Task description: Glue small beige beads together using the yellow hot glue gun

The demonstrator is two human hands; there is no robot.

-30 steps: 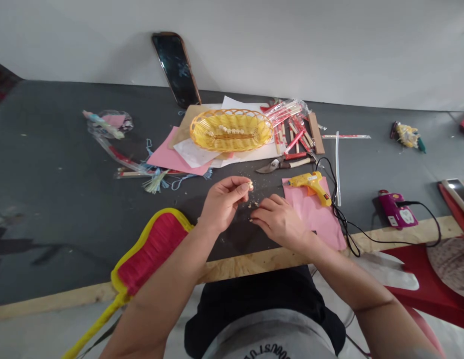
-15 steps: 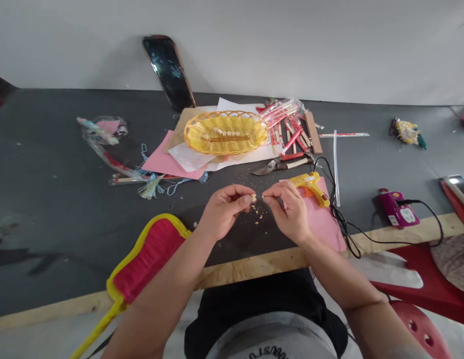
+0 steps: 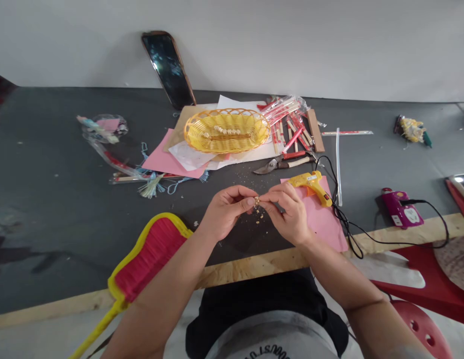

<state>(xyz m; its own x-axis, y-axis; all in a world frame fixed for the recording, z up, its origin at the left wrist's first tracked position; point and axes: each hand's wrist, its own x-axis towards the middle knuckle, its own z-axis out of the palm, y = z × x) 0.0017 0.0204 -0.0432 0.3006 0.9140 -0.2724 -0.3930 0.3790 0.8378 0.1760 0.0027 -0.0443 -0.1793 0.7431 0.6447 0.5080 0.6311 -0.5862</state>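
Between thumb and fingertips, my left hand [image 3: 232, 207] pinches a small pale piece [image 3: 257, 201], cream to tan, too small to name surely. My right hand [image 3: 286, 209] meets it from the other side, its thumb and forefinger closed at the piece; whether they hold a bit of their own is hidden. Pale crumbs [image 3: 259, 219] lie on the dark table [image 3: 142, 259] under the fingers. Beyond the hands is a yellow woven basket [image 3: 226, 147] with several similar pale pieces [image 3: 232, 131] in it. A yellow glue gun [image 3: 310, 185] rests just right of my right hand.
Pruning shears [image 3: 280, 163] lie below wrapped chopsticks [image 3: 288, 124] and a wooden block [image 3: 315, 130]. A phone [image 3: 168, 70] leans on the wall. Pink paper [image 3: 324, 224] is under the glue gun, whose cord runs to a purple box [image 3: 402, 208]. A pink-and-yellow fan [image 3: 149, 254] overhangs the front edge.
My right fingertips have moved left and now touch the piece at my left fingertips; a small gap separated the hands before. The view has shifted slightly.
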